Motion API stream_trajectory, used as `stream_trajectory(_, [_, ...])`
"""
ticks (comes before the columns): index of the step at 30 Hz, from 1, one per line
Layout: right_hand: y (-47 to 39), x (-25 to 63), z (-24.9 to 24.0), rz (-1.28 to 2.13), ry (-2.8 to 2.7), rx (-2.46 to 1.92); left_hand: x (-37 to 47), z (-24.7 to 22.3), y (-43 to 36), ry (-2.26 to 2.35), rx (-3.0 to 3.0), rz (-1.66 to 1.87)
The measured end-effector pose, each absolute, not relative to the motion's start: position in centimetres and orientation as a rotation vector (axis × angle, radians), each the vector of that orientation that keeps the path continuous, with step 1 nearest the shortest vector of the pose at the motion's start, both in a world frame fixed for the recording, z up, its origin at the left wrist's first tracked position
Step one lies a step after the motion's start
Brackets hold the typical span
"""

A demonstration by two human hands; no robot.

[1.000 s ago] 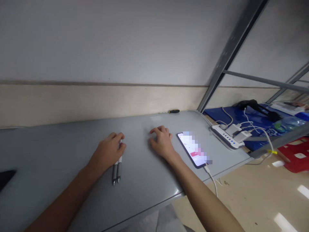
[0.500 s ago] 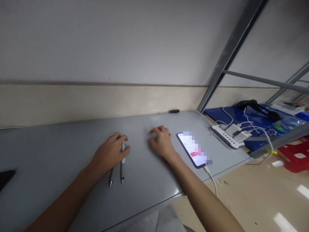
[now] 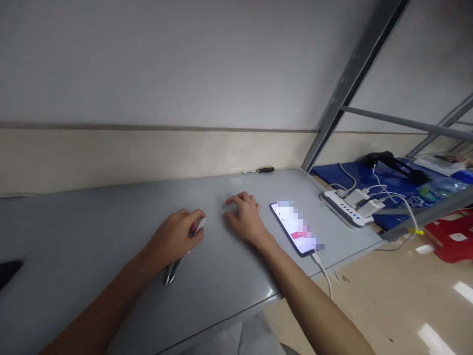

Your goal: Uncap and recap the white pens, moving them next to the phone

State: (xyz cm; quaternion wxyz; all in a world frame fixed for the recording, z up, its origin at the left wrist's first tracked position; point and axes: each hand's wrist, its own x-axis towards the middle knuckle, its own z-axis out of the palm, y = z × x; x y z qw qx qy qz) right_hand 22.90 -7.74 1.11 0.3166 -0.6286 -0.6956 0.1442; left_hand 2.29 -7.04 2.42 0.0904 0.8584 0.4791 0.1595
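Observation:
My left hand (image 3: 177, 236) is closed round two grey pens (image 3: 178, 269) with silvery tips, which stick out below the palm close together. A whitish piece (image 3: 200, 225) shows between thumb and forefinger; whether it belongs to the pens I cannot tell. The middle of the pens is hidden by the hand. To the right, my right hand (image 3: 247, 217) rests on the grey desk (image 3: 229, 281) with its fingers curved and apart, holding nothing. Just beyond its wrist lies a lit phone (image 3: 295, 231) with a white cable plugged in.
A screwdriver (image 3: 260, 170) lies by the wall at the desk's back edge. On the right stands a white power strip (image 3: 347, 209) with chargers and cables, near a metal frame post (image 3: 342, 93). A dark object (image 3: 9, 273) juts in at the left edge.
My left hand has shifted a little to the right, and the pens' lower ends have come together. The whitish piece now shows beyond its fingers. My right hand has barely moved.

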Motion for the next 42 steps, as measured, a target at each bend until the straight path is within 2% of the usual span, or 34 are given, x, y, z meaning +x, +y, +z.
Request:
stream_trajectory(5, [-8.3,22.7,1.6,0.488,-2.043,-1.291,3.1,2.2,-7.7,1.238,2.250,0.729])
stream_trajectory(9, [-8.1,22.8,1.9,0.857,-1.943,-1.053,3.7,2.8,-8.2,1.141,2.126,0.848])
stream_trajectory(12, [-7.5,23.1,2.0,1.013,-1.731,-1.050,3.7,3.1,-8.4,1.141,2.086,0.831])
stream_trajectory(18, [-6.8,23.5,2.1,0.903,-1.368,-1.180,3.2,2.4,-7.8,1.257,2.268,0.792])
stream_trajectory(24, [-7.2,23.6,2.2,1.304,-1.237,-1.141,2.5,1.9,-7.0,1.297,2.607,1.034])
stream_trajectory(31, [-7.3,23.6,2.1,1.258,-1.408,-1.236,2.0,1.9,-6.6,1.374,2.777,0.979])
stream_trajectory(42, [-7.5,23.6,2.3,1.599,-1.178,-1.090,2.6,2.4,-7.1,1.580,2.985,0.756])
